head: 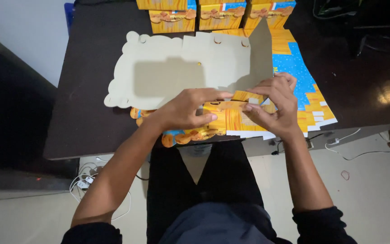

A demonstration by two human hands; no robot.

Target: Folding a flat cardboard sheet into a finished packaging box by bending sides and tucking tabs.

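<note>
Both hands pinch a flat, unfolded cardboard box blank (181, 72), plain grey inside with scalloped edges, lying on the dark glossy desk (86, 113). The left hand (183, 110) and right hand (274, 106) close their grip on its printed orange flap near the desk's front edge.

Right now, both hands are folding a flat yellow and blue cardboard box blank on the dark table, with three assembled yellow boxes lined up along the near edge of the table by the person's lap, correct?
Not quite. The head view shows the three assembled yellow boxes along the far edge of the dark table, not the near one. The rest holds: the left hand and right hand are folding the flat yellow and blue cardboard box blank.
</note>
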